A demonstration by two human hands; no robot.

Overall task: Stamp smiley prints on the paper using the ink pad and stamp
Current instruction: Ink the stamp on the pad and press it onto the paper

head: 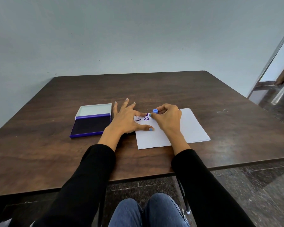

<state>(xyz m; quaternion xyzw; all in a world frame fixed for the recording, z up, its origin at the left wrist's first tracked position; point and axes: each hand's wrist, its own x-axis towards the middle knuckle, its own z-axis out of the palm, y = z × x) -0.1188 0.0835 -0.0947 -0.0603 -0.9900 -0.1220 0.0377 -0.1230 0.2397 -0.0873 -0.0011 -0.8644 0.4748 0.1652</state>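
Note:
A white sheet of paper (pixel 192 126) lies on the dark wooden table (pixel 154 89). Purple smiley prints (pixel 142 118) show near its far left corner, a third partly hidden by a finger. My left hand (pixel 129 119) lies flat with fingers spread, pressing the paper's left edge. My right hand (pixel 166 119) pinches a small blue round stamp (pixel 155 111), held upright and pressed down on the paper just right of the prints. The open ink pad (pixel 92 124), purple with a dark inked face and a raised pale lid, sits left of my left hand.
The table's near edge runs above my knees, in blue jeans (pixel 147 212). A pale wall stands behind the table. A doorway (pixel 279 76) and dark tiled floor are at the right.

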